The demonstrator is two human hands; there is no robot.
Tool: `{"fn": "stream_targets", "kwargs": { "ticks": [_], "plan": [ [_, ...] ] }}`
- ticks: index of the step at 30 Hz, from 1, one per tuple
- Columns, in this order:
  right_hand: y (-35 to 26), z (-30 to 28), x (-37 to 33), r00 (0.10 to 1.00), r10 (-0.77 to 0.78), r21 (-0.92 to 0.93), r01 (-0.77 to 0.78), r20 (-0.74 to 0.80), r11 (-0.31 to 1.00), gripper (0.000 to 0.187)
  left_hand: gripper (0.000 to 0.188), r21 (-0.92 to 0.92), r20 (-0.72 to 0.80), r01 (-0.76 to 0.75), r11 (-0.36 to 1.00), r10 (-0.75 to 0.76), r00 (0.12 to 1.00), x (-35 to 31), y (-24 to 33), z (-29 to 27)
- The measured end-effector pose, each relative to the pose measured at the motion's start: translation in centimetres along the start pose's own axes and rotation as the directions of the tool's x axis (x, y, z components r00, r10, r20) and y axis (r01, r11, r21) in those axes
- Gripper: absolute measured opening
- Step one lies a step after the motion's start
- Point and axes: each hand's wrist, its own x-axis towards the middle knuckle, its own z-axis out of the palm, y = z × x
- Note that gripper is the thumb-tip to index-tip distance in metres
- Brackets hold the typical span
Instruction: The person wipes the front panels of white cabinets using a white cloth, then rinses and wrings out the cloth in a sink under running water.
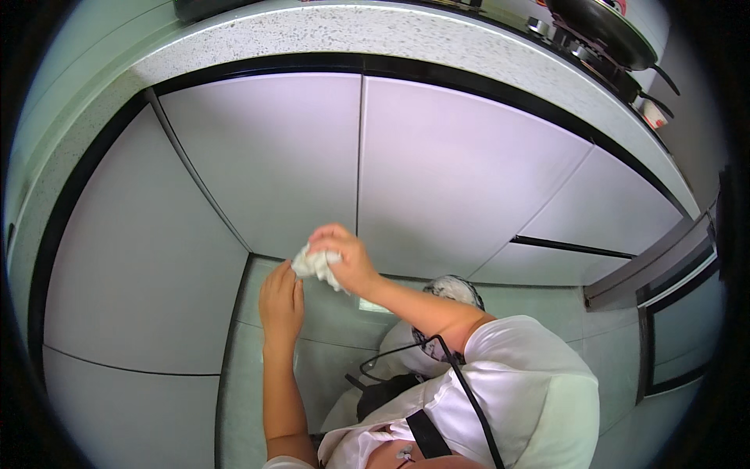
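A crumpled white cloth (316, 264) is bunched in my right hand (348, 256), whose fingers wrap over its top and side. My left hand (281, 301) is beside it on the left, back upward, fingers together and bent at the tips. Its fingertips meet the cloth's left edge, though how much of the cloth they pinch is partly hidden. Both hands are above the floor, in front of the lower cabinet doors (266, 156), near the inner corner.
Pale cabinets line the front and the left (141, 258), under a speckled countertop (273, 33). At the far right a black pan (605, 35) rests on the stove, near a small white and red cup (653, 115). A dark-framed glass panel (683, 328) stands right. Grey tiles (332, 324) cover the floor.
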Motion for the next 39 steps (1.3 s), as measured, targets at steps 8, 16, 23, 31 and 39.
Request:
{"fn": "stream_targets", "kwargs": {
  "ticks": [8,16,23,31,39],
  "plan": [
    [0.2,-0.7,-1.2,0.968,0.062,-0.253,0.001,0.244,0.967,0.025,0.021,-0.109,0.097,0.150,0.983,-0.140,0.985,-4.4,-2.6,1.7],
    [4.5,0.6,-2.9,0.867,0.399,-0.181,-0.360,0.297,0.915,0.025,0.021,-0.238,0.221,0.315,0.919,-0.264,0.939,-5.4,-2.3,0.8],
    [5.4,3.1,-6.3,0.321,0.740,-0.065,-0.895,0.592,0.440,0.028,0.018,-0.162,0.251,0.594,0.788,-0.549,0.797,-11.2,-0.2,-3.2],
    [6.6,3.0,-9.3,0.203,0.801,-0.357,-0.814,0.563,0.458,0.030,0.019,-0.019,0.343,0.854,0.520,-0.799,0.494,-13.5,0.3,-0.6],
    [8.3,1.5,-7.9,0.430,0.840,-0.524,-0.656,0.332,0.543,0.019,0.017,0.078,0.274,0.833,0.548,-0.815,0.511,-15.6,0.4,2.3]
  ]
}}
